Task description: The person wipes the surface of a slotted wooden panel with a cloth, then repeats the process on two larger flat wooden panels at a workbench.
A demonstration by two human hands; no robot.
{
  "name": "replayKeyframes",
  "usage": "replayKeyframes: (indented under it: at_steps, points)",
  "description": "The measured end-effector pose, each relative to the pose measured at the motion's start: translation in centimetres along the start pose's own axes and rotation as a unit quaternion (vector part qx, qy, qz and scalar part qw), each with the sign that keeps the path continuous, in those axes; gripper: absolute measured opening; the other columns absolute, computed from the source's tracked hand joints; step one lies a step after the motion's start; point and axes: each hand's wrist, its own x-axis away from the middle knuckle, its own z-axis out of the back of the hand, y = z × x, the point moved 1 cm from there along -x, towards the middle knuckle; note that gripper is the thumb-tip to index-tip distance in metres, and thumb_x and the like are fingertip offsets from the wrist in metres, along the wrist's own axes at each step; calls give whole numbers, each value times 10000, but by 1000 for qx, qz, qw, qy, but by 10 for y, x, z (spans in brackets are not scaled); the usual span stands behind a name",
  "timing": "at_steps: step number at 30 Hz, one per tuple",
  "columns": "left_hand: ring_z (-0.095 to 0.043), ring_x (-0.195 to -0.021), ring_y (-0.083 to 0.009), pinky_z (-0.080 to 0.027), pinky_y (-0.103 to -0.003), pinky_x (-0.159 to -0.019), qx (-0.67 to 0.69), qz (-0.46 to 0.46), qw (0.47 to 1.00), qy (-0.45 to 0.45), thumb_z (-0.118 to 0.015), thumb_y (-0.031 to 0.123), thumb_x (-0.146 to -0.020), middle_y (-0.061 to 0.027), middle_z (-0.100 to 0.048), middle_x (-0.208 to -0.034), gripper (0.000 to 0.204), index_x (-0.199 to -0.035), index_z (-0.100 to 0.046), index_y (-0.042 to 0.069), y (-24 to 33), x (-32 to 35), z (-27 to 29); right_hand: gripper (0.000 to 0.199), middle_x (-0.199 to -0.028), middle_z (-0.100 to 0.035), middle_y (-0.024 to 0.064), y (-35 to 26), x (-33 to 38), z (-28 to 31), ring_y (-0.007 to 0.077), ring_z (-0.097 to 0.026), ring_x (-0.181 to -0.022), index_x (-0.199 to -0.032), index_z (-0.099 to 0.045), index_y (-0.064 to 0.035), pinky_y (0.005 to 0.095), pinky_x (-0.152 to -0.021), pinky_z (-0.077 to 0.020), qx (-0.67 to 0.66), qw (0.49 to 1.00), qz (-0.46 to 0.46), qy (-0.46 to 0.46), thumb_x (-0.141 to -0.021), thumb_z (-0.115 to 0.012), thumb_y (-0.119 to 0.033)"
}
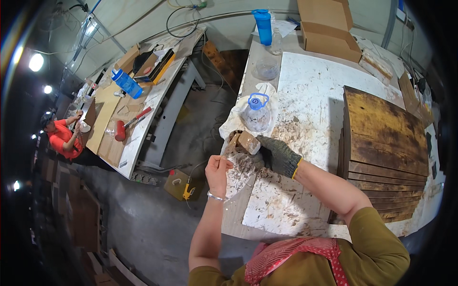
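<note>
Head view: gloved right hand grips a small tan block above the table edge; bare left hand pinches a thin stick beside it.

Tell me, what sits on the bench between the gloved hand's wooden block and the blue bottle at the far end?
In the head view, a clear plastic jug with a blue cap stands just beyond the wooden block, then a clear glass bowl, then the blue bottle.

Bright even light, lamp glare far left, dark curved fisheye rim
</note>
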Motion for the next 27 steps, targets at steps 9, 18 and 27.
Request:
replayKeyframes:
  at_steps: [9,18,27]
  points:
    - [-608,-703,-291,-493,-382,-626,-374,-306,876,-3,-640,85,-899,-111,-610,-799,55,-878,-598,55,44,-8,-5,459,-1176,-656,132,-29,-14,-9,264,-635,-1025,-1245,-609,-35,366,-927,-494,565,783,237,108,-977,-576,-406]
    - [-601,-766,-349,-474,-449,-655,-389,-336,857,33,-626,131,-893,-132,-593,-795,100,-862,-558,65,66,-11,-13,391,-992,-652,191,-17,-10,-37,383,-633,-894,-1196,-628,-60,487,-748,-501,764,527,367,64,-916,-633,-333]
    - [-629,-808,-374,-508,-446,-707,-393,-233,889,-28,-640,143,-884,-152,-637,-863,99,-875,-597,55,64,-37,3,326,-1033,-673,71,-34,11,19,165,-649,-898,-1182,-638,-49,329,-770,-530,315,943,83,69,-969,-608,-295]
